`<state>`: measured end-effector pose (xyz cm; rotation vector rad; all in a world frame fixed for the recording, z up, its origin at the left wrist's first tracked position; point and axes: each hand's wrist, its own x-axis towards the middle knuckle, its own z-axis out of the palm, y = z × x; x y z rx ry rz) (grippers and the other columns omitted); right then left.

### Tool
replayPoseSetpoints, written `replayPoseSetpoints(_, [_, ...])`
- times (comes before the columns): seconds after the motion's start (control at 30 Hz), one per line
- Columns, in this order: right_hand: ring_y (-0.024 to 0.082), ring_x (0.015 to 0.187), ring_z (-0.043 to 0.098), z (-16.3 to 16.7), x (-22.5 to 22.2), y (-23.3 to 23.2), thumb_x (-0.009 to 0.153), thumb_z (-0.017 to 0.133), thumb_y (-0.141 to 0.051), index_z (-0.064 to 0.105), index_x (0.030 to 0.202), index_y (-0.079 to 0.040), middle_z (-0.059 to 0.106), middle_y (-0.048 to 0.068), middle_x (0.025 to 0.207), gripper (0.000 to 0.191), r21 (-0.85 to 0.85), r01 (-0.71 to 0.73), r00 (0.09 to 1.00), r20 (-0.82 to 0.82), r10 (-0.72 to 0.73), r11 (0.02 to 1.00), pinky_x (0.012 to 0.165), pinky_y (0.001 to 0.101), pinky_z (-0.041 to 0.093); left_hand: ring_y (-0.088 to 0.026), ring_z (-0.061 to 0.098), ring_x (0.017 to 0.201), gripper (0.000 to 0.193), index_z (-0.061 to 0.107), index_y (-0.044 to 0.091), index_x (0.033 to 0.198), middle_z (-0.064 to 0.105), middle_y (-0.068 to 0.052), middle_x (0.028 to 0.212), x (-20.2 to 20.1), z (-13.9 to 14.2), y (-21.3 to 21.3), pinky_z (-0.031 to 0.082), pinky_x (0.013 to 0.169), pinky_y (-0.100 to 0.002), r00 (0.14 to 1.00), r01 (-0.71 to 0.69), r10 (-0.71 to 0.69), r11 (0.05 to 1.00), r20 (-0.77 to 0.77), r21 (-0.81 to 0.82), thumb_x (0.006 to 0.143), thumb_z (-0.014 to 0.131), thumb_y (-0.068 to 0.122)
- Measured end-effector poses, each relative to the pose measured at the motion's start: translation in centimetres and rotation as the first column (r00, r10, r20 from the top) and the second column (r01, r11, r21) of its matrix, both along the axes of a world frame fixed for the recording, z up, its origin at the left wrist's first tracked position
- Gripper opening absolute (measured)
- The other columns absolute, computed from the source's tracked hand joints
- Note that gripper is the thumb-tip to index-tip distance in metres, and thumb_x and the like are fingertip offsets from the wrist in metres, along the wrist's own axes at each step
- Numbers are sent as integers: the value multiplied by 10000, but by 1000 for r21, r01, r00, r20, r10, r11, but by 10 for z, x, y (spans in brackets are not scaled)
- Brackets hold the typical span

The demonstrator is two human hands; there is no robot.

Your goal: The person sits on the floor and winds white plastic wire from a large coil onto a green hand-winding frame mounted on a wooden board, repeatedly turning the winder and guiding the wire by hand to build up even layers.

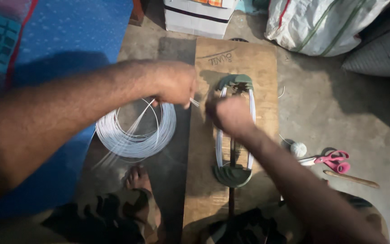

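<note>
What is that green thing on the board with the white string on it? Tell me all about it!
The green frame lies flat on a wooden board. It has two curved, dark green end pieces, one far and one near, joined by a dark middle bar. White strands run lengthwise around both ends, like a long loop. The right hand rests over its upper half, hiding part of it. It looks like plastic or painted metal; I cannot tell which.

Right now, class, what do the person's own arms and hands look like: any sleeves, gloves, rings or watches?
Both forearms are bare, with no sleeves in view. The left hand and right hand wear no gloves. No watch or bracelet shows; rings cannot be judged, since the right hand is blurred.
</note>
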<state>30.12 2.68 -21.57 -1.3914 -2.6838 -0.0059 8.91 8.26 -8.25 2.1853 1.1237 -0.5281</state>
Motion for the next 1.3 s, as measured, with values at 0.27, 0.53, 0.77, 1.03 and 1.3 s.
replayPoseSetpoints(0.27, [315, 958, 670, 16, 1, -168, 727, 720, -151, 672, 894, -130, 683, 98, 889, 175, -519, 15, 971, -196, -136, 855, 798, 443, 531, -332, 709, 889, 163, 806, 120, 899, 737, -122, 892, 11, 3, -38, 571, 786, -501, 916, 397, -375, 898, -142, 189, 738, 779, 122])
replayPoseSetpoints(0.53, [369, 872, 699, -21, 50, -246, 817, 726, -201, 724, 962, -110, 717, 152, 918, 172, -472, 205, 882, -291, -371, 857, 704, 455, 566, -403, 704, 941, 187, 764, 83, 950, 726, -195, 911, 9, 4, -30, 567, 809, -529, 907, 189, -374, 772, 194, 607, 789, 678, 45])
replayPoseSetpoints(0.77, [267, 628, 762, -11, 116, -171, 900, 666, -284, 763, 870, -61, 766, 145, 713, 245, -645, 626, 534, -54, -844, 438, 624, 410, 588, -413, 691, 982, 187, 783, 130, 966, 719, -165, 1024, 11, -6, -28, 555, 818, -540, 923, -113, -111, 836, 368, 537, 820, 678, 76])
replayPoseSetpoints(1.03, [229, 594, 736, 4, 90, -79, 903, 684, -241, 731, 849, -26, 721, 132, 678, 227, -479, 599, 596, -269, -756, 642, 613, 388, 558, -388, 643, 1102, 456, 562, -8, 1192, 638, -203, 1132, 15, -41, -38, 539, 951, -490, 691, -272, -482, 517, 539, 812, 745, 651, 22])
replayPoseSetpoints(1.3, [299, 653, 678, 6, 74, -73, 925, 729, -204, 701, 920, -10, 700, 178, 781, 196, -229, 511, 643, -539, -545, 829, 610, 406, 527, -220, 700, 638, 315, 587, -12, 1133, 722, -141, 902, 58, -152, -64, 595, 506, -370, 523, -504, 787, 596, 328, -625, 919, 750, 153])
